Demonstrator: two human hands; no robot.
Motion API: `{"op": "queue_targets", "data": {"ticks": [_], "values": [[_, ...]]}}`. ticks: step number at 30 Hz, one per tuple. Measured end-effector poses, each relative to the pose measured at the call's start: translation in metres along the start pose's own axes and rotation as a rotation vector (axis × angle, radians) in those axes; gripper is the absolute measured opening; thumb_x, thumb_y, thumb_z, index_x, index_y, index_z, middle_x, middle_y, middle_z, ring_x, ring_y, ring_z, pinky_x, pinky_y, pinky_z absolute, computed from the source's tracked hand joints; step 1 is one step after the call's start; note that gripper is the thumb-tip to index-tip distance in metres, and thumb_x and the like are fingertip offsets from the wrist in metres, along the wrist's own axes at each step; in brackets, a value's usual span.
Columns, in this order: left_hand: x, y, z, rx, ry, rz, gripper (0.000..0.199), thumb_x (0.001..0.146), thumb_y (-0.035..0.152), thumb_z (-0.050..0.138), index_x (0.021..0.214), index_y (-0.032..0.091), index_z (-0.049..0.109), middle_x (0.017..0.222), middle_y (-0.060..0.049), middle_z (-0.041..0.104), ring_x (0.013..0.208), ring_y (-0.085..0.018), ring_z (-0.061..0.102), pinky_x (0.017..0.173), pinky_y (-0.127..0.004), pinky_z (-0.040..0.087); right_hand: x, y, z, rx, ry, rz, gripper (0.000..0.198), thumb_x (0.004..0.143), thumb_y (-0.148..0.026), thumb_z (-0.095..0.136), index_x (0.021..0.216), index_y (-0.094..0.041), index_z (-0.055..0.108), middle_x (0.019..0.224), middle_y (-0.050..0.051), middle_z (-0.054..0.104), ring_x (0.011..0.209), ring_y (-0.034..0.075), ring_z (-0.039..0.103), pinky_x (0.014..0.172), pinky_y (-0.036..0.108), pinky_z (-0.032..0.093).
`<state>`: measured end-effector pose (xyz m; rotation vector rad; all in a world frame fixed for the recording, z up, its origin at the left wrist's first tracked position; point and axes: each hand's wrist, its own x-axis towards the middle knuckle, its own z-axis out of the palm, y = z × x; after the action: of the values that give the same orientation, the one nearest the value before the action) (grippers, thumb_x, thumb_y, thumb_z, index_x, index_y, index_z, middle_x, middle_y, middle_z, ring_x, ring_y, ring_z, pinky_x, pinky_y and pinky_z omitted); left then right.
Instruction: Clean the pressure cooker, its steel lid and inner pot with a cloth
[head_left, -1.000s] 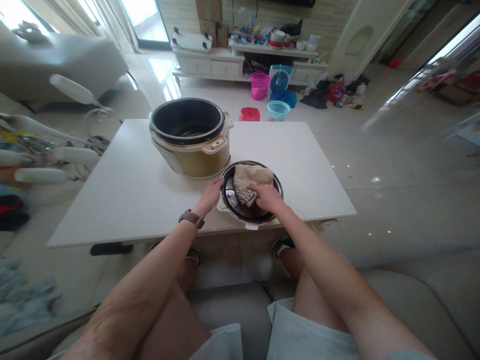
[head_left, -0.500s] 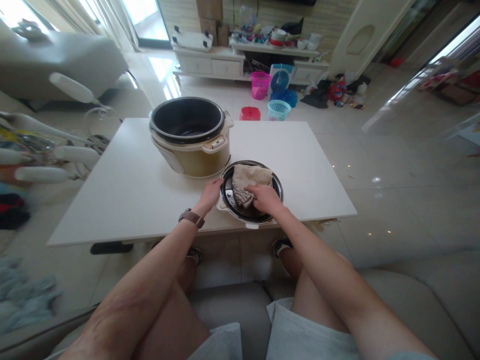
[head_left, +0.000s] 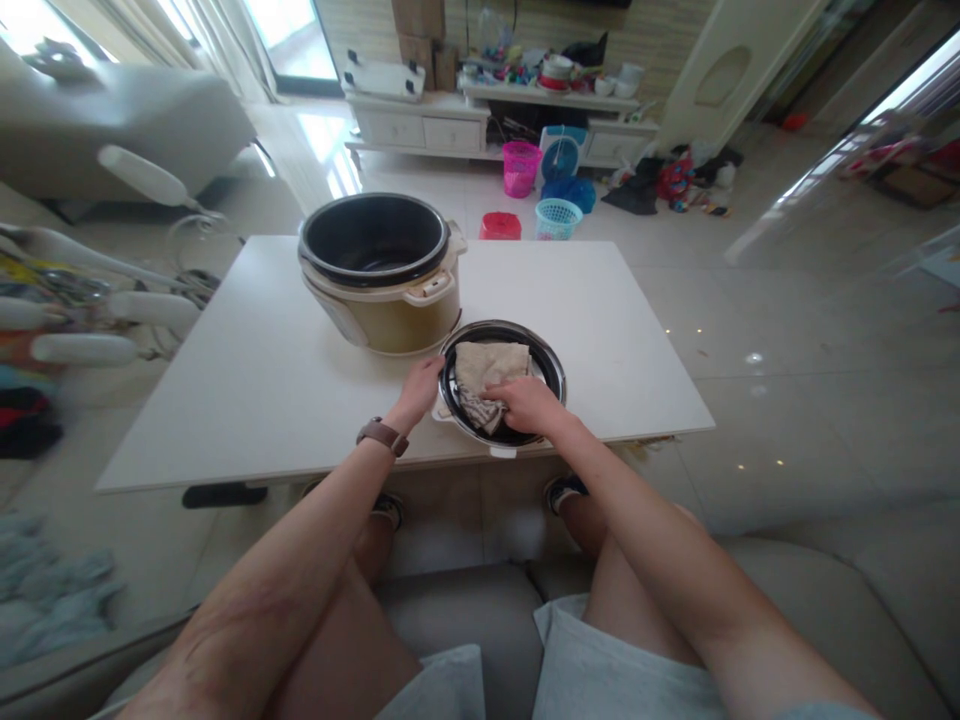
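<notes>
The round lid (head_left: 553, 370) of a cooker lies upside down at the front edge of the white table, its dark inner side facing up. My left hand (head_left: 418, 392) grips the lid's left rim, thumb and fingers closed on it. Pressed against the inside of the lid is a folded beige cloth (head_left: 491, 368) with a dark pattern at one corner. My right hand (head_left: 527, 404) is closed on that cloth, fingertips partly hidden by it. Behind and left of the lid stands the open electric pressure cooker (head_left: 386, 318), with a dark inner pot (head_left: 375, 240).
The white table (head_left: 600, 330) extends to both sides of the lid. A white-handled rack (head_left: 142, 175) stands beyond its left edge. On the floor behind are a red stool (head_left: 500, 227), a light blue basket (head_left: 557, 218) and a pink basket (head_left: 520, 168).
My right hand has slid the cloth left and slightly toward me across the lid's inner side. My left hand keeps its hold on the rim.
</notes>
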<state>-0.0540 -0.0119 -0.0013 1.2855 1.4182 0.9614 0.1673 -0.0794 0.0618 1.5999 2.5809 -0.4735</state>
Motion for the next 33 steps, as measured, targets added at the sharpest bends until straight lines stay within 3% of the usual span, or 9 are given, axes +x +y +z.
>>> {"op": "queue_targets", "data": {"ticks": [5, 13, 19, 23, 28, 31, 33], "values": [[0.0, 0.001, -0.001, -0.015, -0.011, 0.007, 0.05, 0.086, 0.055, 0.058, 0.097, 0.011, 0.081, 0.111, -0.014, 0.081, 0.11, -0.031, 0.068, 0.102, -0.041, 0.048, -0.001, 0.011, -0.005, 0.003, 0.017, 0.072, 0.059, 0.086, -0.014, 0.058, 0.137, -0.039, 0.073, 0.133, 0.002, 0.077, 0.123, 0.029, 0.071, 0.103, 0.039, 0.054], [0.0, 0.005, 0.001, -0.028, -0.031, 0.017, 0.048, 0.085, 0.057, 0.061, 0.087, 0.013, 0.08, 0.099, -0.011, 0.081, 0.103, -0.03, 0.066, 0.099, -0.04, 0.049, 0.003, 0.033, 0.003, 0.094, 0.122, 0.313, 0.053, 0.089, -0.018, 0.057, 0.137, -0.036, 0.071, 0.134, 0.006, 0.075, 0.121, 0.031, 0.071, 0.101, 0.041, 0.055], [-0.002, 0.007, 0.002, 0.029, -0.023, 0.044, 0.048, 0.086, 0.056, 0.057, 0.086, 0.014, 0.079, 0.1, -0.012, 0.081, 0.103, -0.031, 0.067, 0.097, -0.041, 0.049, 0.003, 0.028, -0.003, 0.172, 0.112, 0.29, 0.048, 0.085, -0.015, 0.06, 0.131, -0.022, 0.074, 0.122, 0.014, 0.079, 0.117, 0.032, 0.071, 0.101, 0.038, 0.054], [-0.002, 0.007, 0.002, 0.054, -0.008, 0.045, 0.046, 0.087, 0.056, 0.056, 0.085, 0.015, 0.078, 0.1, -0.012, 0.081, 0.106, -0.032, 0.066, 0.098, -0.04, 0.05, 0.001, 0.026, -0.004, 0.43, 0.125, 0.266, 0.029, 0.084, -0.016, 0.063, 0.107, -0.019, 0.08, 0.112, 0.011, 0.081, 0.111, 0.029, 0.073, 0.096, 0.033, 0.054], [0.0, 0.005, 0.001, 0.05, -0.019, 0.045, 0.046, 0.086, 0.055, 0.054, 0.086, 0.015, 0.077, 0.1, -0.011, 0.08, 0.102, -0.031, 0.067, 0.098, -0.04, 0.048, 0.014, 0.021, 0.015, 1.143, 0.197, 0.301, 0.027, 0.075, -0.024, 0.074, 0.1, -0.016, 0.08, 0.098, 0.005, 0.082, 0.101, 0.026, 0.074, 0.096, 0.038, 0.056], [0.0, 0.005, 0.001, 0.049, -0.013, 0.042, 0.046, 0.086, 0.055, 0.054, 0.084, 0.015, 0.076, 0.098, -0.011, 0.08, 0.102, -0.03, 0.066, 0.099, -0.04, 0.047, 0.024, 0.024, 0.017, 1.431, 0.342, 0.379, 0.035, 0.069, -0.023, 0.075, 0.103, -0.015, 0.079, 0.1, 0.006, 0.082, 0.098, 0.025, 0.075, 0.098, 0.042, 0.058], [0.0, 0.005, 0.0, 0.047, -0.006, 0.036, 0.045, 0.086, 0.055, 0.055, 0.084, 0.015, 0.077, 0.098, -0.011, 0.08, 0.103, -0.031, 0.066, 0.099, -0.04, 0.047, 0.027, 0.032, 0.011, 1.409, 0.52, 0.434, 0.038, 0.069, -0.021, 0.072, 0.106, -0.014, 0.078, 0.108, 0.009, 0.082, 0.103, 0.026, 0.075, 0.101, 0.043, 0.057]]}}
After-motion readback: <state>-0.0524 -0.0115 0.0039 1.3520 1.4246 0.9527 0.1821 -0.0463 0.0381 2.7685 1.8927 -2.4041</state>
